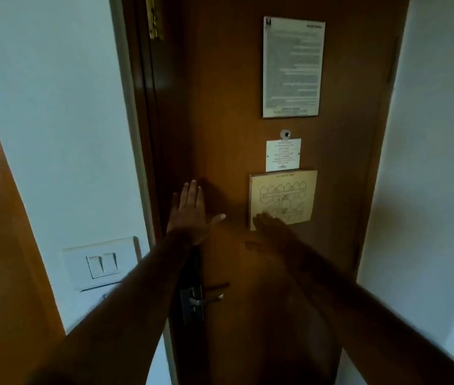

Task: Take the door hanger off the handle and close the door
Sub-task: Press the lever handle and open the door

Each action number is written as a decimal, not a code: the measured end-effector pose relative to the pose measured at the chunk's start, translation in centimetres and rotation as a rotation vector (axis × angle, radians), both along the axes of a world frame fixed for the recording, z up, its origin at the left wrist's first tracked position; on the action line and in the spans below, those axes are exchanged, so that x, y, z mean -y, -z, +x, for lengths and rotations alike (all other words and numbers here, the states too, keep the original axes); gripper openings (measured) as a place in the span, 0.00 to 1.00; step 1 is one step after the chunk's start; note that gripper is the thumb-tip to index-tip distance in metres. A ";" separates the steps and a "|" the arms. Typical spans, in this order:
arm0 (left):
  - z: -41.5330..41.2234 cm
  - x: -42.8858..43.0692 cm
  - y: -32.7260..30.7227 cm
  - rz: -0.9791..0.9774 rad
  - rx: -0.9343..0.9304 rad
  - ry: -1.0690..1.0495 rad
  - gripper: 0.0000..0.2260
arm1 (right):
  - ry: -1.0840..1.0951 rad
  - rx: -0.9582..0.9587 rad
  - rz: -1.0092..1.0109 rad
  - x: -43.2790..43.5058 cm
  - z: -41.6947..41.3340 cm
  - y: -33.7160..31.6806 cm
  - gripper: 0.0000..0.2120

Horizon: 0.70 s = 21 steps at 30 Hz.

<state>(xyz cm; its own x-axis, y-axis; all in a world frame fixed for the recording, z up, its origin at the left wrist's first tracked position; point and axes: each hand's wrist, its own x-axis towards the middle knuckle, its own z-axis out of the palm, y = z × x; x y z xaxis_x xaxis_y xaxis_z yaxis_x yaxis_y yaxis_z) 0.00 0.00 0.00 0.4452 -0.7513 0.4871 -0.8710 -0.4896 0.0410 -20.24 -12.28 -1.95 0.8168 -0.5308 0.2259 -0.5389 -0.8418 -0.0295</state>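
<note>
A brown wooden door [226,107] fills the middle of the view and sits in its frame. My left hand [191,215] lies flat on it near the latch edge, fingers spread, holding nothing. My right hand [273,229] is flat against the door too, its fingertips over the lower corner of a tan floor-plan card [284,195]. Below my left forearm a metal lever handle [206,300] on a dark lock plate points right. No door hanger shows on the handle or anywhere in view.
A framed notice [292,68], a peephole [285,133] and a small white sign [282,155] are fixed to the door. A white double light switch [102,263] sits on the left wall. White walls close in on both sides; a brass latch [155,18] is top left.
</note>
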 end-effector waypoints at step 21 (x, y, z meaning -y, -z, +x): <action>11.6 10.8 12.2 -0.529 0.647 -0.272 0.45 | -0.375 -0.083 0.260 3.1 15.5 26.3 0.34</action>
<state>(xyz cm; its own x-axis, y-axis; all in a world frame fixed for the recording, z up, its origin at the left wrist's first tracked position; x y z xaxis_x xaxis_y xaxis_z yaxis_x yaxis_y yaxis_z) 11.59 -10.77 -12.16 0.0917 -0.2637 0.9602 -0.6580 -0.7398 -0.1404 -4.79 -15.42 -28.25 0.9729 -0.2255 0.0505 -0.2078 -0.9494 -0.2354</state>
